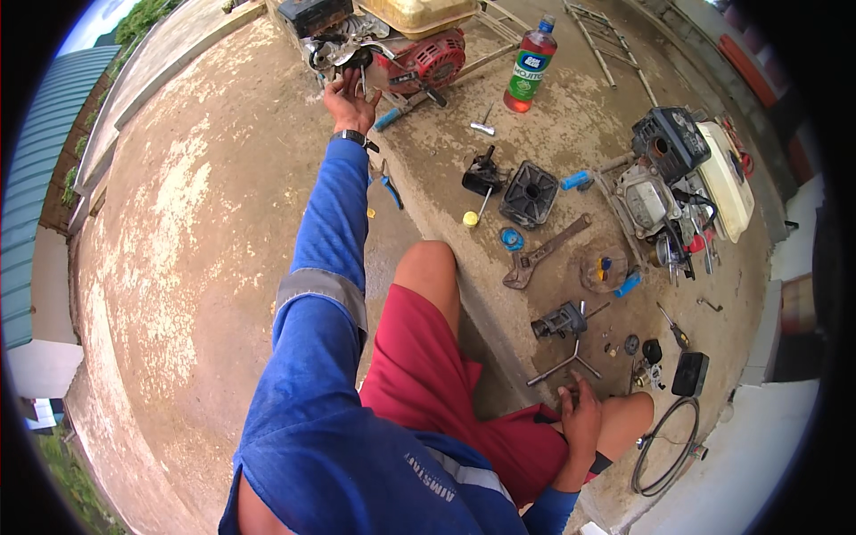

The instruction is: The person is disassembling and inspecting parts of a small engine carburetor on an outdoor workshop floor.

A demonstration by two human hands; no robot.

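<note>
My left arm reaches far forward, and my left hand [352,105] is at the side of a red engine [428,64]. Its fingers curl up against dark and metal parts there; what they grip is hidden. My right hand [581,417] rests by my right knee, fingers loosely stretched, holding nothing. Just beyond its fingertips lies a three-armed socket wrench [575,355], beside a grey metal engine part [560,321]. A large rusty adjustable wrench [546,253] lies further off, near a black square housing [530,194].
A second engine with a cream tank [727,178] stands at the right. A bottle of red liquid [530,67] stands upright at the back. Pliers [389,187], a screwdriver [675,328], a black box [690,374] and a coiled cable [664,450] lie about. A concrete step edge [455,259] runs past my knee.
</note>
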